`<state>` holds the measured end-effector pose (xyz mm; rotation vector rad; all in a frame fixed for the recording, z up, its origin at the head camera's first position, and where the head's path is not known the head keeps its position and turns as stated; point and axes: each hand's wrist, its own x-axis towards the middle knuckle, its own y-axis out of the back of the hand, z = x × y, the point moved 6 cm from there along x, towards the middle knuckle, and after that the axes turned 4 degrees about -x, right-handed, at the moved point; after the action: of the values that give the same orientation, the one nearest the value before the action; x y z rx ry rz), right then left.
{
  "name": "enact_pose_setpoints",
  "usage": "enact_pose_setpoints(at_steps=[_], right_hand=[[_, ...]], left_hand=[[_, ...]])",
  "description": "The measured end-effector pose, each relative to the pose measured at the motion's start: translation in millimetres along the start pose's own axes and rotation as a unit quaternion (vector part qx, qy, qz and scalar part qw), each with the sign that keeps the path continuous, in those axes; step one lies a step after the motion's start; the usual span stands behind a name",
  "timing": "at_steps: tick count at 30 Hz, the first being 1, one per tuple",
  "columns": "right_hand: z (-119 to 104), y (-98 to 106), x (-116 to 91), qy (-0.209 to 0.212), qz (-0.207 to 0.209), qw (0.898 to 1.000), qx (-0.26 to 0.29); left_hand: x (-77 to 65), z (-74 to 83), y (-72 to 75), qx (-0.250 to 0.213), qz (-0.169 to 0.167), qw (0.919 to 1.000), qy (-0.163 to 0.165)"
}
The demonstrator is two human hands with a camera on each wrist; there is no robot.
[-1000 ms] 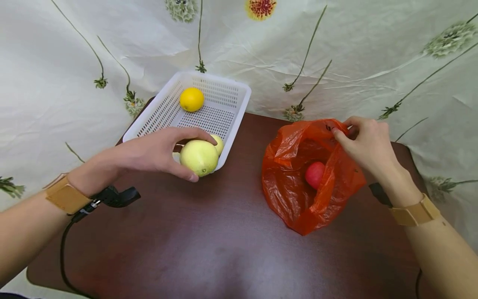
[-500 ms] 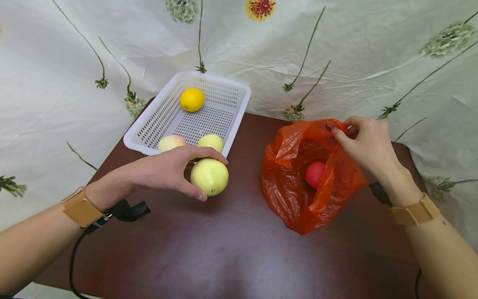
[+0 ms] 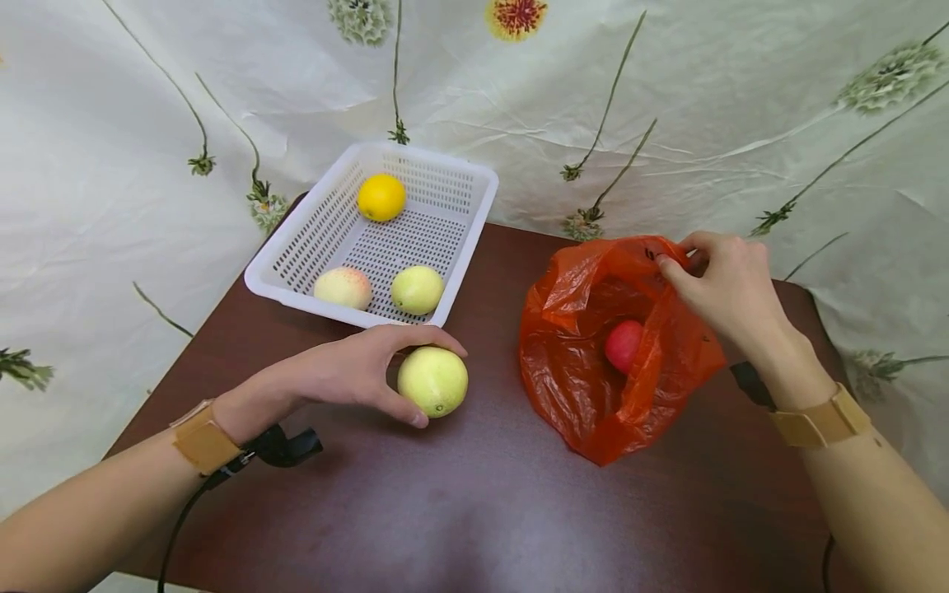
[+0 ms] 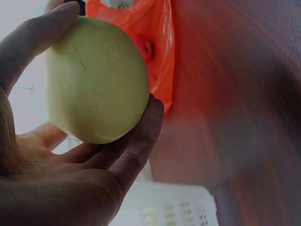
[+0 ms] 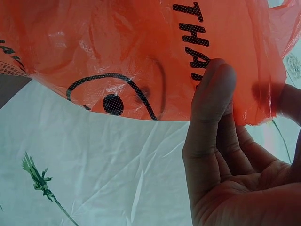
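My left hand grips a round, smooth yellow-green fruit, much like a small melon, in front of the basket. In the left wrist view, thumb and fingers curl around the fruit. To the right, my right hand pinches the rim of a red plastic bag and holds its mouth wide. A round red fruit lies inside the bag. Close up in the right wrist view, thumb and fingers pinch the thin plastic of the bag, which bears black lettering.
A white perforated basket stands at the back left of the dark table. It holds an orange-yellow citrus fruit, a peach and another yellow-green fruit. A flowered cloth hangs behind.
My left hand has carried the yellow-green fruit from the basket's front edge toward me and to the right, uncovering the peach. The right hand and bag have stayed nearly still.
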<state>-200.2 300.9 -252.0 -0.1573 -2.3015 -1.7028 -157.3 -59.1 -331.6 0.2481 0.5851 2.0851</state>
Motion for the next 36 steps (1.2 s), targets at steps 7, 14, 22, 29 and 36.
enact_pose_setpoints(at_steps=[7,14,22,29,36], right_hand=[[0,0,0,-0.006,-0.006,1.0,0.003],[-1,-3,0,-0.002,-0.002,1.0,0.003],[-2,-2,2,-0.004,-0.009,1.0,0.009],[-1,1,4,-0.007,-0.007,1.0,0.005],[-4,0,6,-0.007,-0.013,1.0,0.007]], left_hand=[[13.8,-3.2,-16.4,0.007,0.006,0.9998,-0.019],[38.2,-2.3,-26.2,0.0,0.02,0.9989,-0.042],[58.7,-2.3,-30.8,-0.011,0.025,0.9976,-0.064],[89.2,-0.7,-44.4,-0.006,0.036,0.9958,-0.084],[122.1,-0.7,-61.9,0.0,0.023,0.9981,-0.056]])
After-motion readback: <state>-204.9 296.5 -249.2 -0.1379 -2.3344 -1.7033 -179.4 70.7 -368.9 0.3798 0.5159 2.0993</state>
